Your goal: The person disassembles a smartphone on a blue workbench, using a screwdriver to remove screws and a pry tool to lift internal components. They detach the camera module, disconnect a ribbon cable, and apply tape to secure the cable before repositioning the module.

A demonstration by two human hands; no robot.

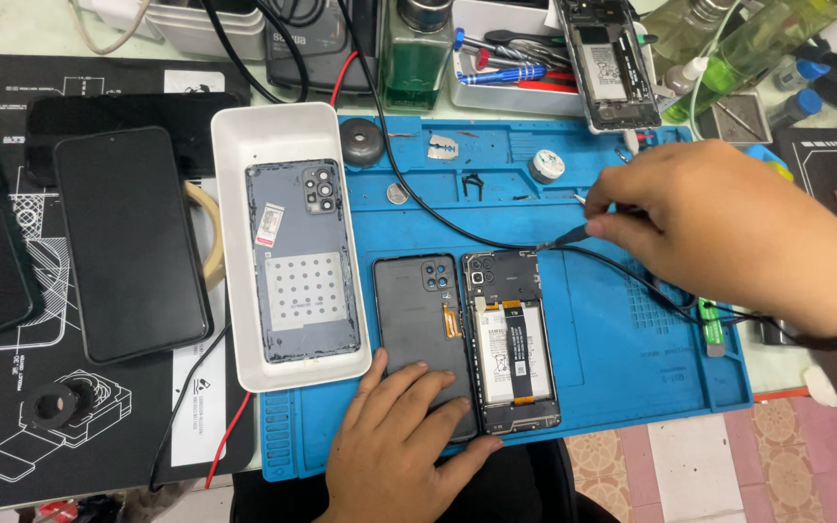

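Left hand [401, 444], lower centre, is lying flat and open, pinning the black back cover [421, 334]. Right hand [728, 230], centre right, is pinching a probe [568, 235] just above the opened phone [512, 341], which is lying lengthwise top-to-bottom, mid-frame.

Matt blue rubbery work mat [612, 368], smooth matt dark plastic back cover [417, 320], opened phone [511, 339] showing a glossy white-labelled battery, smooth white plastic tray [230, 242], glossy black glass phone [128, 242], thin metal tweezers [566, 235]
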